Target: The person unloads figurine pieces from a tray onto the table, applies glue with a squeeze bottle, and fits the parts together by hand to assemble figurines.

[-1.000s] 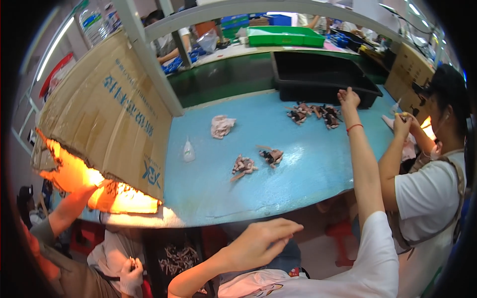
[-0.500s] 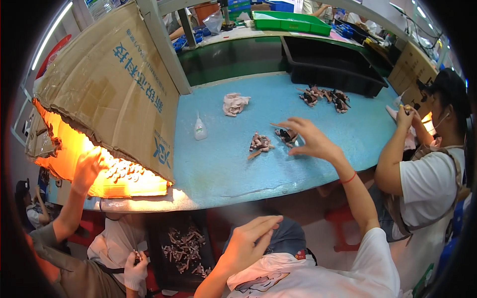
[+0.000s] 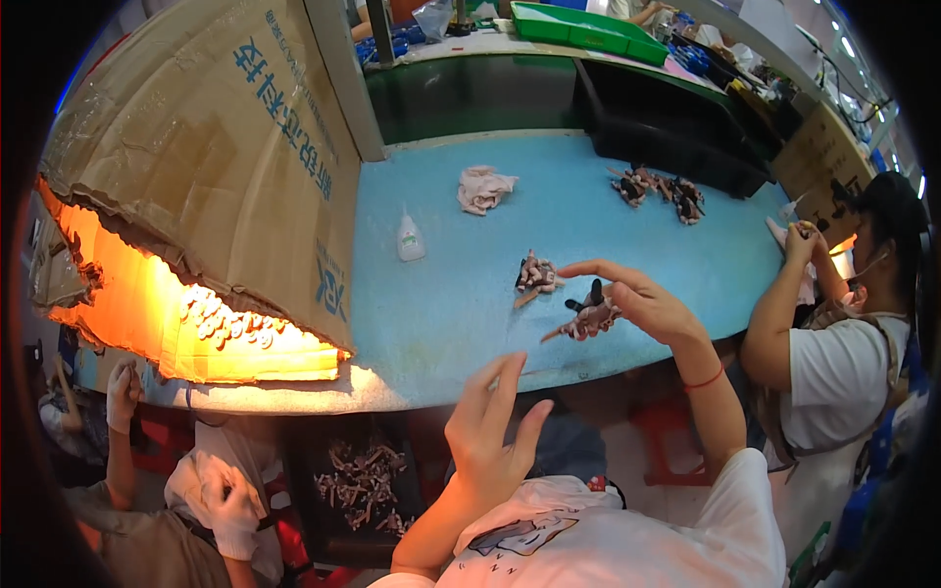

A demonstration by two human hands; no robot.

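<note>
Fingers (image 3: 596, 268) of the right hand (image 3: 655, 309) are partly curled, the index reaching out toward the left side of the desk (image 3: 441, 338), the others bent about a pink-and-black cluster (image 3: 592, 319) of small parts. The thumb's contact is not clear, so I cannot confirm a firm pinch. The left hand (image 3: 485, 439), before the near edge, has its thumb set well apart from the other fingers and holds nothing visible.

Risks, in my judgement: the cluster is irregular, with a thin tan piece projecting toward the near edge; a loose hold could let it slip and drop off that edge. The extended index could also knock the neighbouring small pile (image 3: 537, 274), through being so near it.

Position: the cluster lies below the index finger and to the left of the palm, over the desk toward its near edge; whether it touches the surface I cannot tell. The left fingertips are near it but apart.

Also noted: a white bottle (image 3: 411, 241) and a crumpled cloth (image 3: 483, 188) toward the left edge, and another heap (image 3: 676, 201) before the black tray (image 3: 676, 162) at the far right corner.
</note>
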